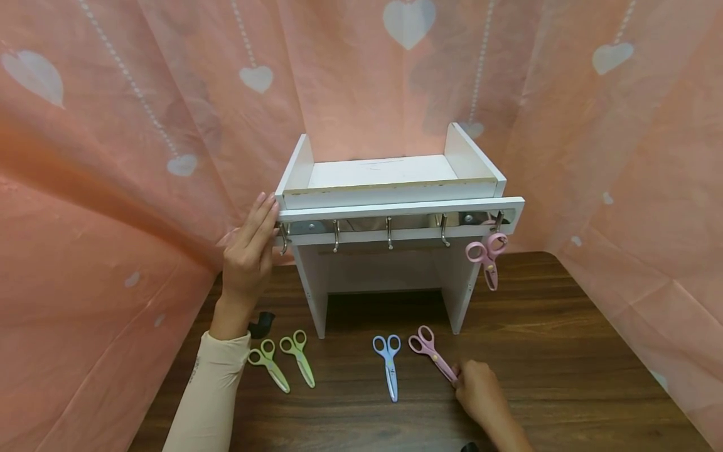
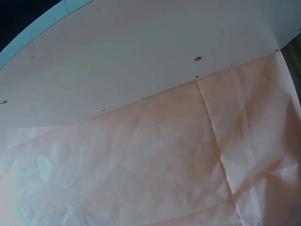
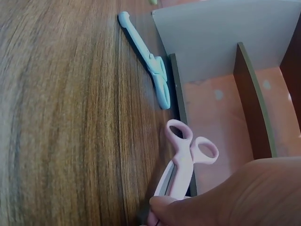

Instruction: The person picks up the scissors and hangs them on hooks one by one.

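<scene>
My right hand (image 1: 480,392) pinches a pair of pink scissors (image 1: 433,355) by the blade end, handle loops pointing away from me. In the right wrist view, thumb and fingertips close on the blades of these scissors (image 3: 184,162). My left hand (image 1: 248,257) rests with straight fingers against the left end of a white shelf unit (image 1: 386,194), beside its hook rail (image 1: 361,224). A second pair of pink scissors (image 1: 489,257) hangs from the rightmost hook. Blue scissors (image 1: 390,364) lie on the table, left of the held pair.
Two green scissors, one on the left (image 1: 270,365) and one beside it (image 1: 299,358), lie on the dark wooden table (image 1: 542,314). Several metal hooks line the rail. Pink cloth (image 1: 361,81) with white hearts surrounds the table at the back and sides.
</scene>
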The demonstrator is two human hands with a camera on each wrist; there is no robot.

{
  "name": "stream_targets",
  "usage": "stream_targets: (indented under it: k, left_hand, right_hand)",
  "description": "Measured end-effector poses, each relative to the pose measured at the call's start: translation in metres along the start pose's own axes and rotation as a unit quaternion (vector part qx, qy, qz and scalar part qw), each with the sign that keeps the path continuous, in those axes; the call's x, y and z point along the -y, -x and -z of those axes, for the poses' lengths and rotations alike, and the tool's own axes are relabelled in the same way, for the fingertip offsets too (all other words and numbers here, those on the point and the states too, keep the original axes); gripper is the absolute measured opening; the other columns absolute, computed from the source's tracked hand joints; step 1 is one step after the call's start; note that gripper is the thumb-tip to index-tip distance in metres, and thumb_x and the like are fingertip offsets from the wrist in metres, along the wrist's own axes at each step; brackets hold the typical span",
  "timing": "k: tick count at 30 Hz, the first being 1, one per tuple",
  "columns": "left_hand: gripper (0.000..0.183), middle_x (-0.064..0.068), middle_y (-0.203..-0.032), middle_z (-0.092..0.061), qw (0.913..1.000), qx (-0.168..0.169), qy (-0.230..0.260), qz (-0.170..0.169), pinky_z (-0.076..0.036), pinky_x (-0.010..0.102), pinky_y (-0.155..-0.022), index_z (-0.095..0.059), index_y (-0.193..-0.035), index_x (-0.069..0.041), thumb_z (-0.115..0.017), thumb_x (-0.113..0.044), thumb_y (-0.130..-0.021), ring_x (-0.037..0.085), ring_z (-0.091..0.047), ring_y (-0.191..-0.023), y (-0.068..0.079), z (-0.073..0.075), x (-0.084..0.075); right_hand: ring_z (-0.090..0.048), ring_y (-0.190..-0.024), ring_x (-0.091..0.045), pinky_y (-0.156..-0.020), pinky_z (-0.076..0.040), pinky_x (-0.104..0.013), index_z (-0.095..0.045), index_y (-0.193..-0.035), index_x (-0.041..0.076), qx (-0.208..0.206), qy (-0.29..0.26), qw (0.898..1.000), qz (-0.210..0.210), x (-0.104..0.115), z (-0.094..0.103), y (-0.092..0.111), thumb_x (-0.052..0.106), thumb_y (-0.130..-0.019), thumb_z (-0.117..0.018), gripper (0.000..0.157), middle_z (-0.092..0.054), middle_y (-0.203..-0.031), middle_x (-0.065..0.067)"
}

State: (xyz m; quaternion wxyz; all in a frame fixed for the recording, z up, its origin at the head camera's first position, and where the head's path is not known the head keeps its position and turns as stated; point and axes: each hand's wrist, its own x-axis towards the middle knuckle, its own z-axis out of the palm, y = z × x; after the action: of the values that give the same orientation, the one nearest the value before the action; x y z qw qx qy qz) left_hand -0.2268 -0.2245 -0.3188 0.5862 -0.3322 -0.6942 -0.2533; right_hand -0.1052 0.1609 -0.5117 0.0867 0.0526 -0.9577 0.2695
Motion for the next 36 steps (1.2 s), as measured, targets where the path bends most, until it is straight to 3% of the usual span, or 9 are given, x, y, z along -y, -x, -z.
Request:
stream_targets:
  k: [13, 24, 36]
  left_hand:
    - [0.038, 0.017, -0.132, -0.066, 1.0, -0.002, -0.003, -0.005, -0.048, 0.034, -0.105, -0.07, -0.126, 0.002, -0.071, 0.007, -0.088, 0.037, -0.06, -0.126, 0.0, -0.001, 0.001]
    - [0.04, 0.017, -0.132, -0.066, 1.0, -0.002, 0.0, -0.006, -0.048, 0.034, -0.105, -0.07, -0.126, 0.003, -0.072, 0.009, -0.087, 0.038, -0.06, -0.125, 0.0, 0.0, 0.001]
    - [0.032, 0.018, -0.131, -0.067, 0.9999, -0.006, -0.006, -0.013, -0.048, 0.034, -0.105, -0.07, -0.125, 0.003, -0.068, 0.002, -0.093, 0.039, -0.061, -0.124, 0.0, -0.001, 0.0]
  right_hand:
    - [-0.05, -0.058, -0.012, -0.052, -0.041, -0.031, -0.066, -0.08, 0.009, -0.012, -0.035, 0.999, -0.012, 0.001, 0.004, -0.001, -0.008, -0.078, -0.076, 0.02, -0.056, -0.065, 0.005]
    - [-0.049, -0.061, -0.005, -0.055, -0.043, -0.024, -0.066, -0.078, 0.011, -0.052, -0.082, 0.995, 0.009, 0.007, 0.008, -0.002, -0.012, -0.074, -0.078, 0.026, -0.058, -0.066, 0.006]
    - [-0.05, -0.061, -0.004, -0.056, -0.045, -0.021, -0.067, -0.081, 0.01, -0.038, -0.129, 0.991, -0.018, 0.013, 0.014, -0.001, -0.012, -0.077, -0.078, 0.024, -0.059, -0.068, 0.005]
